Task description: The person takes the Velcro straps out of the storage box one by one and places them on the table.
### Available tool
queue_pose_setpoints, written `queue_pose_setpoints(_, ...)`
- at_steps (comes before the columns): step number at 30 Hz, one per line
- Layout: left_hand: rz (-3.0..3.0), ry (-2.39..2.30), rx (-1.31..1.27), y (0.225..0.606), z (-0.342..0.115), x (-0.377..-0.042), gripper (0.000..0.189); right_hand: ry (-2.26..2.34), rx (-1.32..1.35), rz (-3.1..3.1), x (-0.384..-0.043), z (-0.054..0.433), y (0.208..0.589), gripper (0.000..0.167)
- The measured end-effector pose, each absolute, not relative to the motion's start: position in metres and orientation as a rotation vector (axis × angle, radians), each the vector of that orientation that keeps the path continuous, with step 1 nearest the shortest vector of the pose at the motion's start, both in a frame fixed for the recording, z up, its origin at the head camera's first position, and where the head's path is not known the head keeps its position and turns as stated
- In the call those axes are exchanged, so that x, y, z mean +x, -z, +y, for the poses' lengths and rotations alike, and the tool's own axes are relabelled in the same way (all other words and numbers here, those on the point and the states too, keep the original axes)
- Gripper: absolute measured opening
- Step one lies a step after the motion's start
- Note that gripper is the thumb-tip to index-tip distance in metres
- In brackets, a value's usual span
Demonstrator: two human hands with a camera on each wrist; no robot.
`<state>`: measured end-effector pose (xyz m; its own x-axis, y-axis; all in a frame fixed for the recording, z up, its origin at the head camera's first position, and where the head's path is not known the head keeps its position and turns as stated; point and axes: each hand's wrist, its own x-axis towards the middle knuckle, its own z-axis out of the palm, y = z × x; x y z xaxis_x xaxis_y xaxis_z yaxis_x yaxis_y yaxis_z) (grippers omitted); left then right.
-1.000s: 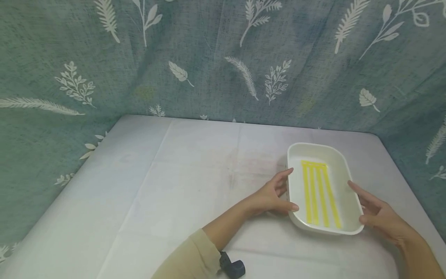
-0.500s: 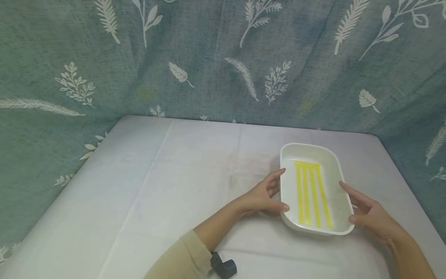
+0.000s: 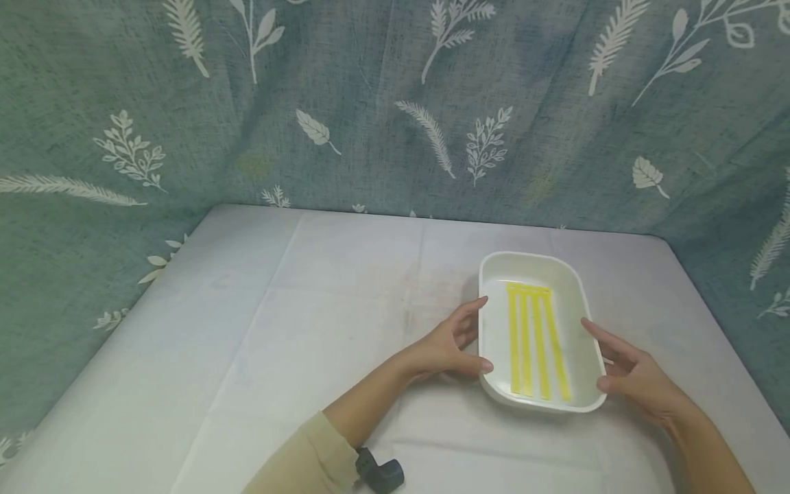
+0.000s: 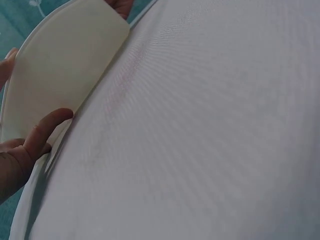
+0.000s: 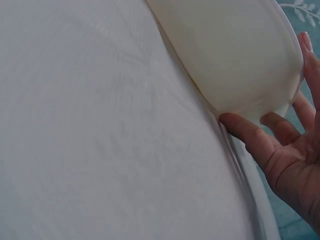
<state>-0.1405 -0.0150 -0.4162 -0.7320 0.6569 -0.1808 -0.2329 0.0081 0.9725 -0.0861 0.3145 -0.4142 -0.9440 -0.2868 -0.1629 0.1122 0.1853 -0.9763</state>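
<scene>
A white, deep rectangular tray (image 3: 531, 267) with rounded corners is right of centre on the table. Yellow strips (image 3: 526, 343) run lengthwise on its floor, joined by a short crossbar at the far end. My left hand (image 3: 441, 350) grips the tray's left side, thumb at the near rim and fingers along the outer wall. On the opposite side, my right hand (image 3: 638, 381) holds the wall with its fingers and thumb spread along it. Both wrist views show the pale outer surface of the tray (image 4: 65, 65) against the hands; some fingers are hidden behind it.
A white cloth (image 3: 308, 329) with faint creases and pinkish stains covers the table. Behind and beside it hangs a green-blue curtain (image 3: 370, 103) with white leaf prints. A black device (image 3: 382, 475) sits at the left wrist, near the beige sleeve (image 3: 308, 456).
Both hands have moved the tray steadily to the left across the table, keeping their hold on its two sides. The yellow strips have travelled along with it.
</scene>
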Motion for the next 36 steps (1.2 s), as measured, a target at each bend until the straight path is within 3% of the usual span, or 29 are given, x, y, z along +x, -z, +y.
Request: queue_pose_setpoints(36,1.689,-1.797,0.37,0.416,-0.073,-0.131,0.102,1.924,-0.356,1.985,-0.094,0.264,0.413,0.085)
